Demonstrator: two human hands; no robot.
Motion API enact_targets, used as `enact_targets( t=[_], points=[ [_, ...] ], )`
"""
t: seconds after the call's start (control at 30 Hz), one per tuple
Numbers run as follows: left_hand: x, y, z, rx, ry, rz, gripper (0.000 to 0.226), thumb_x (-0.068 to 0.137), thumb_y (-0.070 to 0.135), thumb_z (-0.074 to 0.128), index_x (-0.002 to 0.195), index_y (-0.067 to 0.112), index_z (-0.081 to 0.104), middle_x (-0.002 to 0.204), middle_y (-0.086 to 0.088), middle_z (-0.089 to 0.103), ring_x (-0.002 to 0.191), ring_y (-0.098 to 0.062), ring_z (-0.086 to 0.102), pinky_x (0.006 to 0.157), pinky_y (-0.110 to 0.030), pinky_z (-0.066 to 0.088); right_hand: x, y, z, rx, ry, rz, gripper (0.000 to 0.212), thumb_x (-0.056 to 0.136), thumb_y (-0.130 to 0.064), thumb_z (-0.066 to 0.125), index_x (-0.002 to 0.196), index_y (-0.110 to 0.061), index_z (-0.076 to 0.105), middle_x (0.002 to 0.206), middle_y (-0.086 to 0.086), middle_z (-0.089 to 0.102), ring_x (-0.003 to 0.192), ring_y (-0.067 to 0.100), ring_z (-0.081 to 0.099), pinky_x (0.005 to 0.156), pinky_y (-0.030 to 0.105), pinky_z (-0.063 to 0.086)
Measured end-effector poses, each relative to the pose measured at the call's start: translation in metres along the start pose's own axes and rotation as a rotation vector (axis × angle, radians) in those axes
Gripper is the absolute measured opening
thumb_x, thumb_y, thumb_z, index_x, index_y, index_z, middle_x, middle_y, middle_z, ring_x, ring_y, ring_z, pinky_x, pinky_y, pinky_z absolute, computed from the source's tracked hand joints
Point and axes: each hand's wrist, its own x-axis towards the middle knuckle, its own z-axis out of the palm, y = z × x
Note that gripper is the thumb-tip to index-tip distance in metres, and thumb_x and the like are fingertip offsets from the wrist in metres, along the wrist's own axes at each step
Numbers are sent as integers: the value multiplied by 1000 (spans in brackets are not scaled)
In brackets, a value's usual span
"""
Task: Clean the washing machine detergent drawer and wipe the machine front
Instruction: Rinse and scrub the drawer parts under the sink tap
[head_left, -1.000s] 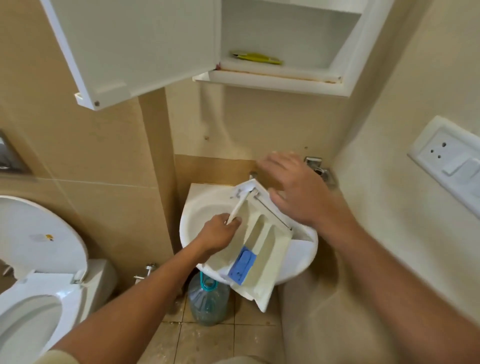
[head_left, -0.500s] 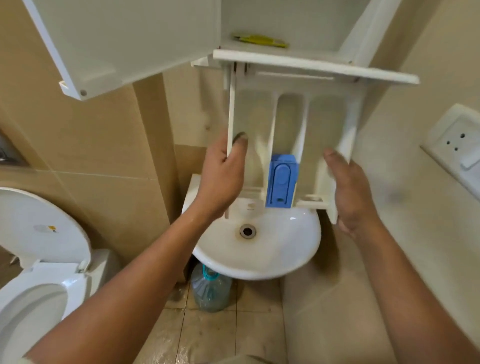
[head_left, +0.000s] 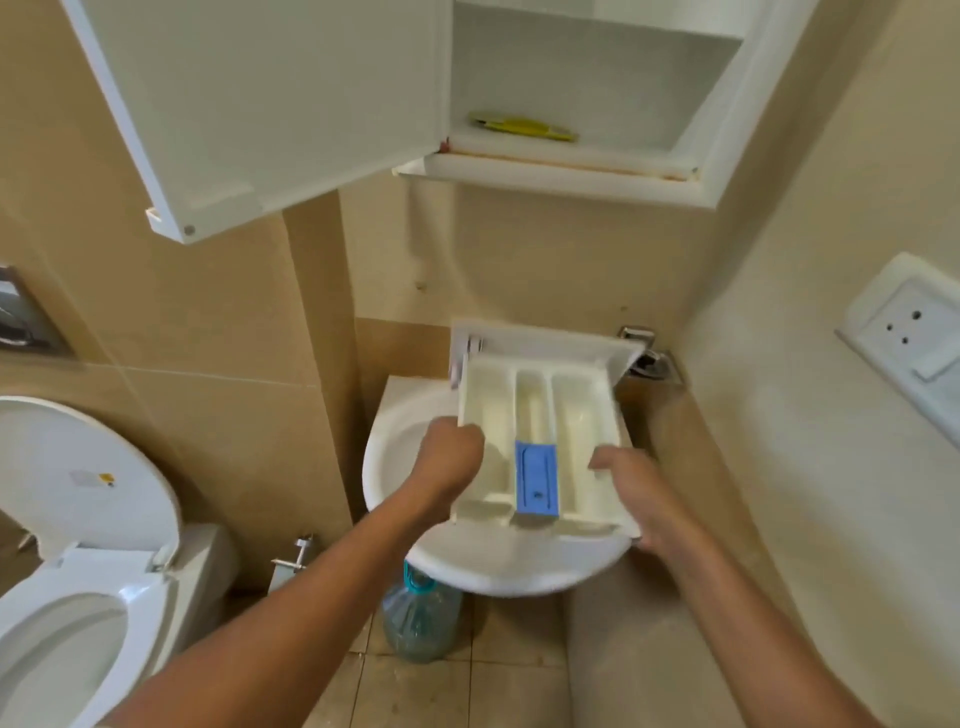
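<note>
half a second ago we held the detergent drawer (head_left: 540, 410) upright before the cabinet (head_left: 571, 174); now it lies flat over the sink (head_left: 395, 457), our left hand (head_left: 449, 462) curled round its left wall, our right hand (head_left: 641, 493) gripping the right edge; the right fingers are hidden beneath; a water bottle (head_left: 421, 623) stands under the sink

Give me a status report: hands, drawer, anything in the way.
Left hand and right hand both grip the detergent drawer. Drawer over the sink, compartments up. Tap close behind its front panel.
</note>
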Motion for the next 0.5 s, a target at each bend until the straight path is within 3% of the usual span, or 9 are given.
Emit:
enact_targets(
  t=[0.07, 0.13, 0.2, 0.27, 0.33, 0.37, 0.4, 0.5],
  points=[
    [-14, 41, -1, -96, 85, 363, 23, 98, 15, 41, 98, 9, 63, 76, 3, 64, 69, -13, 63, 56, -29, 51, -12, -45, -19, -58, 152, -388, 24, 76, -26, 59, 92, -14, 71, 76, 2, 69, 73, 22, 65, 71, 41, 56],
    [-27, 58, -4, -123, 188, 743, 22, 98, 17, 42, 79, 16, 53, 59, 11, 48, 51, -3, 45, 48, -18, 37, -34, -65, -22, -32, 285, -727, 16, 71, -30, 56, 79, -21, 67, 62, -13, 61, 56, 0, 55, 56, 20, 49],
    [-28, 47, -5, -117, 199, 910, 20, 102, 18, 44, 84, 19, 53, 62, 5, 50, 54, -3, 46, 49, -19, 38, -39, -47, -11, 38, 350, -855, 18, 77, -20, 53, 85, -15, 69, 64, -16, 61, 57, -8, 55, 54, 9, 44],
    [-14, 5, 3, -20, 189, 729, 14, 104, 16, 45, 101, 19, 58, 75, 10, 60, 65, -5, 56, 59, -23, 47, -27, -3, 3, 52, 381, -612, 19, 85, -10, 53, 96, -6, 68, 68, -16, 64, 66, -3, 61, 59, 8, 45],
    [-8, -38, 11, 74, 78, 116, 23, 104, 11, 43, 121, 11, 59, 96, 0, 67, 77, -9, 58, 69, -28, 53, -14, 43, 12, 32, 157, -28, 25, 88, 1, 47, 103, -4, 66, 75, -3, 71, 76, 22, 66, 64, 23, 52],
    [-5, -57, 16, 90, 1, -181, 29, 103, 8, 41, 128, 4, 56, 97, -7, 63, 79, -15, 57, 69, -29, 52, -10, 65, 14, -13, 23, 242, 31, 86, 4, 45, 109, 0, 65, 84, 9, 72, 82, 32, 67, 67, 30, 55],
    [-4, -71, 21, 134, -65, -345, 32, 102, 5, 39, 129, -2, 54, 91, -9, 58, 79, -19, 55, 66, -28, 50, -10, 80, 14, -77, -61, 388, 33, 83, 4, 44, 111, 2, 62, 90, 16, 70, 84, 35, 67, 67, 34, 55],
    [4, -70, 22, 239, -55, -336, 20, 102, 6, 40, 112, -2, 55, 80, -5, 50, 73, -17, 52, 58, -24, 41, 0, 77, 7, -163, -37, 356, 27, 83, -1, 47, 106, 1, 62, 93, 18, 67, 82, 33, 64, 63, 32, 52]
  ],
)
